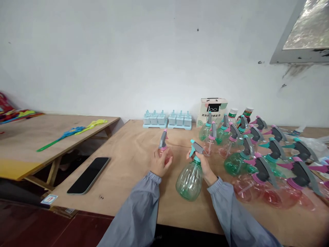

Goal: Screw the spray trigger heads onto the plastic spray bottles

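My left hand (160,162) is wrapped round a pink spray bottle (169,156) with a grey trigger head, which stands upright on the wooden table (128,151). In my right hand (204,166) is a green spray bottle (189,180), gripped at the neck under its grey and turquoise head. This one leans a little, and I cannot tell whether its base touches the table. To the right of my right hand stand several more spray bottles, a green one (234,163) and a pink one (246,188) among the nearest.
Two pale blue ice-pop moulds (154,120) and a printed carton (211,110) stand by the wall. A black phone (88,175) lies at the left. Bottles with white caps (233,113) stand behind the sprayers. A second table (64,121) holds colourful plastic sticks (73,131).
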